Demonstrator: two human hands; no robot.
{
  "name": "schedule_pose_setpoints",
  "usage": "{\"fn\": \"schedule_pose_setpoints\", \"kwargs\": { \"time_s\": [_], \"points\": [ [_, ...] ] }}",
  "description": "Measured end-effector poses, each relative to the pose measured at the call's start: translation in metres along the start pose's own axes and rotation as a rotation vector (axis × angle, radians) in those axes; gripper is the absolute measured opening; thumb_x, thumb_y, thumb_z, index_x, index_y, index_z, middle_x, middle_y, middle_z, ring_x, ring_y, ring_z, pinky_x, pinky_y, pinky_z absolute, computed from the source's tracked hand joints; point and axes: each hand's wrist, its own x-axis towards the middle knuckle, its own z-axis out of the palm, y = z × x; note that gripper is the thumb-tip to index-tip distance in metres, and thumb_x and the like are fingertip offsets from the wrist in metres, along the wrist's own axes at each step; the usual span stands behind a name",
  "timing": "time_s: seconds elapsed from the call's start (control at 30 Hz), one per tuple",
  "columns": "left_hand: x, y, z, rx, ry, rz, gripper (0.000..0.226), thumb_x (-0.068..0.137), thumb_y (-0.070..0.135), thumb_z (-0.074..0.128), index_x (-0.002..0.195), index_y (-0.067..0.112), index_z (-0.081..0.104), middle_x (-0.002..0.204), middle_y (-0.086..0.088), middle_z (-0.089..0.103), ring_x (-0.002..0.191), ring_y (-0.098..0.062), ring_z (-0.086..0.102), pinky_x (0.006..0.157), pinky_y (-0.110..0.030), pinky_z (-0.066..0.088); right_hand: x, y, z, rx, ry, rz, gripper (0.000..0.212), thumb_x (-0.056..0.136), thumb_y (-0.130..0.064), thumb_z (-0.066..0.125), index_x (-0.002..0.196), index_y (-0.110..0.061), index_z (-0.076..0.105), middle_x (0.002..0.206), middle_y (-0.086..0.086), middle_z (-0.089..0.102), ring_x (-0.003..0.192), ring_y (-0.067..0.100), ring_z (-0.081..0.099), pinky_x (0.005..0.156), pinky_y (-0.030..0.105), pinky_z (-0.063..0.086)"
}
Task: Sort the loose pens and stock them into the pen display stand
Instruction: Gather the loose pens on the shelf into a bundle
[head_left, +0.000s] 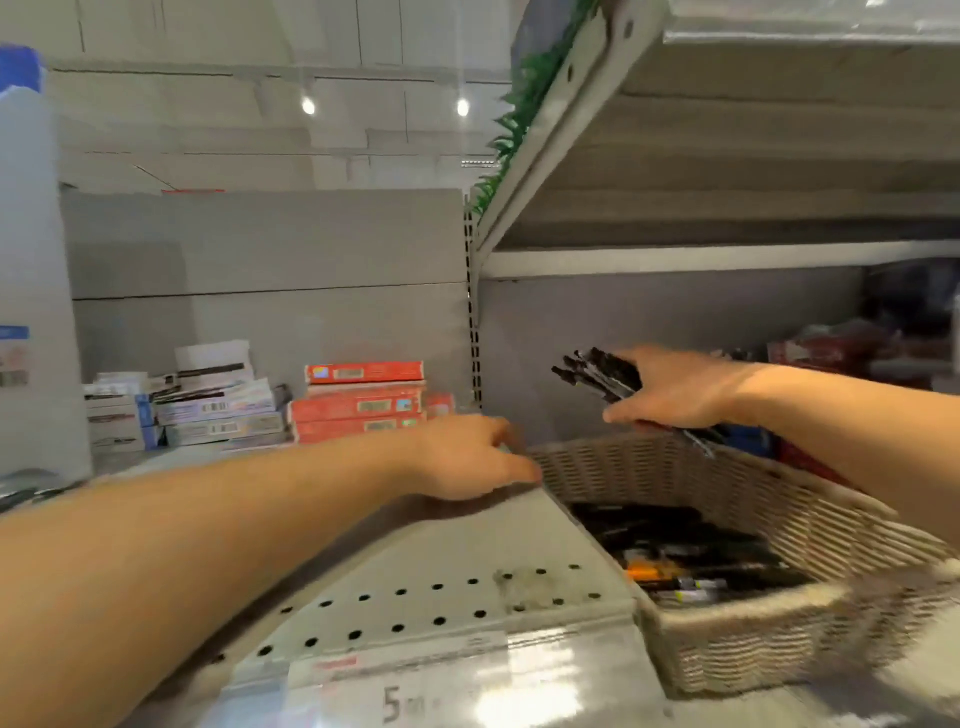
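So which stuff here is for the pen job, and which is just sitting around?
For the job:
- bundle of dark pens gripped in the right hand
- loose pens in the woven basket
- left hand, reaching near the basket's corner

Just lying about:
- red boxes
- white boxes
- green plastic fringe

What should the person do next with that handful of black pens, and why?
Probably carry the bunch of black pens clear of the wicker basket. The right hand already grips them above it; more pens remain inside, and no display stand shows here.
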Motion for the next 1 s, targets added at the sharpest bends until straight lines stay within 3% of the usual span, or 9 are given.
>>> {"fn": "schedule_pose_setpoints", "kwargs": {
  "time_s": [0.03, 0.1, 0.2, 0.3, 0.43, 0.63, 0.83, 0.93, 1.0],
  "points": [
    [0.010, 0.013, 0.004, 0.015, -0.057, 0.002, 0.051, 0.091, 0.063, 0.053, 0.131, 0.031, 0.061, 0.134, 0.003, 0.061, 0.121, -0.020, 0.056, 0.105, -0.033, 0.042, -0.001, 0.013, 0.001, -0.081, -0.032, -0.014, 0.049, 0.091, -0.046, 0.069, 0.135, -0.036, 0.051, 0.125, -0.007, 0.068, 0.107, 0.016, 0.066, 0.091, 0.030, 0.051],
    [0.027, 0.035, 0.009, 0.070, -0.137, 0.007, 0.047, 0.091, 0.062, 0.055, 0.124, 0.030, 0.065, 0.129, 0.001, 0.064, 0.119, -0.022, 0.056, 0.104, -0.034, 0.042, -0.002, 0.032, 0.011, -0.195, -0.102, -0.091, 0.058, 0.090, -0.046, 0.070, 0.143, -0.032, 0.050, 0.137, -0.010, 0.059, 0.123, 0.019, 0.058, 0.100, 0.028, 0.046],
    [0.047, 0.055, 0.014, 0.151, -0.182, 0.024, 0.043, 0.092, 0.053, 0.059, 0.120, 0.021, 0.068, 0.123, -0.005, 0.066, 0.112, -0.024, 0.058, 0.097, -0.032, 0.046, 0.002, 0.049, 0.030, -0.299, -0.245, -0.165, 0.038, 0.087, -0.038, 0.072, 0.122, -0.029, 0.061, 0.116, -0.005, 0.070, 0.105, 0.019, 0.066, 0.093, 0.034, 0.051],
    [0.057, 0.057, 0.024, 0.136, -0.237, 0.020, 0.033, 0.091, 0.046, 0.061, 0.112, 0.022, 0.070, 0.114, -0.001, 0.068, 0.105, -0.021, 0.060, 0.084, -0.027, 0.047, 0.007, 0.056, 0.037, -0.327, -0.405, -0.167, 0.044, 0.085, -0.028, 0.075, 0.125, -0.030, 0.059, 0.115, -0.004, 0.072, 0.101, 0.018, 0.069, 0.097, 0.038, 0.053],
    [0.057, 0.052, 0.026, 0.089, -0.208, 0.004, 0.031, 0.094, 0.044, 0.058, 0.117, 0.027, 0.069, 0.119, 0.003, 0.066, 0.112, -0.018, 0.058, 0.100, -0.033, 0.044, 0.009, 0.061, 0.040, -0.374, -0.546, -0.203, 0.039, 0.085, -0.030, 0.075, 0.120, -0.032, 0.058, 0.115, -0.012, 0.065, 0.105, 0.014, 0.062, 0.092, 0.032, 0.048],
    [0.055, 0.052, 0.025, 0.049, -0.262, 0.028, 0.032, 0.098, 0.045, 0.052, 0.125, 0.030, 0.063, 0.121, 0.007, 0.062, 0.115, -0.014, 0.054, 0.102, -0.034, 0.040, 0.008, 0.059, 0.041, -0.464, -0.562, -0.214, 0.054, 0.091, -0.029, 0.072, 0.140, -0.031, 0.050, 0.133, -0.007, 0.060, 0.120, 0.017, 0.055, 0.100, 0.036, 0.046],
    [0.048, 0.058, 0.016, 0.156, -0.243, 0.060, 0.036, 0.098, 0.044, 0.050, 0.125, 0.024, 0.063, 0.121, 0.000, 0.064, 0.111, -0.020, 0.057, 0.099, -0.036, 0.044, 0.001, 0.038, 0.029, -0.499, -0.624, -0.173, 0.096, 0.081, -0.041, 0.082, 0.158, -0.033, 0.025, 0.159, -0.005, 0.040, 0.143, 0.019, 0.038, 0.117, 0.038, 0.033],
    [0.041, 0.053, -0.001, 0.199, -0.174, 0.048, 0.040, 0.100, 0.045, 0.049, 0.132, 0.023, 0.059, 0.130, 0.000, 0.061, 0.115, -0.019, 0.055, 0.094, -0.031, 0.040, -0.005, 0.018, 0.015, -0.401, -0.536, -0.179, 0.100, 0.079, -0.048, 0.081, 0.159, -0.033, 0.022, 0.159, -0.007, 0.039, 0.142, 0.015, 0.040, 0.114, 0.031, 0.033],
    [0.030, 0.044, -0.020, 0.174, -0.098, 0.027, 0.038, 0.100, 0.041, 0.051, 0.131, 0.021, 0.061, 0.132, 0.000, 0.061, 0.119, -0.020, 0.055, 0.099, -0.031, 0.041, -0.005, 0.001, 0.004, -0.277, -0.464, -0.194, 0.096, 0.081, -0.052, 0.079, 0.158, -0.035, 0.024, 0.155, -0.010, 0.044, 0.136, 0.010, 0.044, 0.108, 0.026, 0.036]
  ]
}}
